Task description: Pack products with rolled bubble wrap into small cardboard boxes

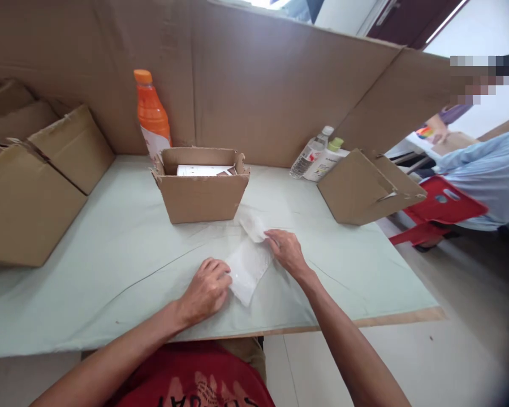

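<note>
A white sheet of bubble wrap or foam (248,265) lies on the pale green table top (110,260) in front of me. My left hand (206,288) rests on its left edge with fingers curled down onto it. My right hand (286,251) pinches the sheet's upper right part, where a flap (253,226) is folded up. Just behind the sheet stands a small open cardboard box (201,189) with a white item (203,169) inside.
An orange bottle (152,116) stands behind the box. A clear bottle (311,152) and a white bottle (326,161) lie at the back right beside a tilted cardboard box (365,186). Cardboard boxes (29,186) fill the left. Cardboard walls enclose the table. Another person in a blue sleeve (487,169) sits at right near a red stool (441,209).
</note>
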The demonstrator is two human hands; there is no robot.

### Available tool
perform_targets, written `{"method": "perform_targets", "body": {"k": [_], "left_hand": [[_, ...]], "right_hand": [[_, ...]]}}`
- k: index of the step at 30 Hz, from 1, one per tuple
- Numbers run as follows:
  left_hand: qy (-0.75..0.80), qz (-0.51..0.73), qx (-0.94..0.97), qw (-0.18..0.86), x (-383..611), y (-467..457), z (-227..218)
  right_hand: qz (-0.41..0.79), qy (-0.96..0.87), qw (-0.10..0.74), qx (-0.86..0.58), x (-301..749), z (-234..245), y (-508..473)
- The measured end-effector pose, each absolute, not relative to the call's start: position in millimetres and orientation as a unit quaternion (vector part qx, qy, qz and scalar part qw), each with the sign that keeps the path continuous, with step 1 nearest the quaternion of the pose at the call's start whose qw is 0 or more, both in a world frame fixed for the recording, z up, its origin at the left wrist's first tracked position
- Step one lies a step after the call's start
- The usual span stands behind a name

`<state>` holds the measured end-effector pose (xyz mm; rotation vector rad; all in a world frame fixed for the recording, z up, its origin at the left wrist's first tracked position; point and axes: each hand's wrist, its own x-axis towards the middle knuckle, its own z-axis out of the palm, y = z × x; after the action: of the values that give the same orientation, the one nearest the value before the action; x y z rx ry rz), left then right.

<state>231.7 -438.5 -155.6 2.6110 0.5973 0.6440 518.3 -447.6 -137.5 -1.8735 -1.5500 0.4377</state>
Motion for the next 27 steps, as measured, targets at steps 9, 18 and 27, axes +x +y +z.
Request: {"method": "perform_targets", "body": {"k": [9,18,27], "left_hand": [[0.156,0.223,0.905,0.326,171.4,-499.4,-89.1],[0.204,0.068,0.919,0.329,171.8,-500.0,-118.8],[0.221,-0.001,0.904,0.366,178.1,-502.1,-120.7]], "right_hand": [[0.347,-0.547,0.420,-0.635,448.9,-155.8,-410.7],[0.404,-0.665,0.244,-0.579,440.0,-115.3,-480.7],[0.385,-0.715,0.281,-0.512,412.5,-125.8,-401.7]]}}
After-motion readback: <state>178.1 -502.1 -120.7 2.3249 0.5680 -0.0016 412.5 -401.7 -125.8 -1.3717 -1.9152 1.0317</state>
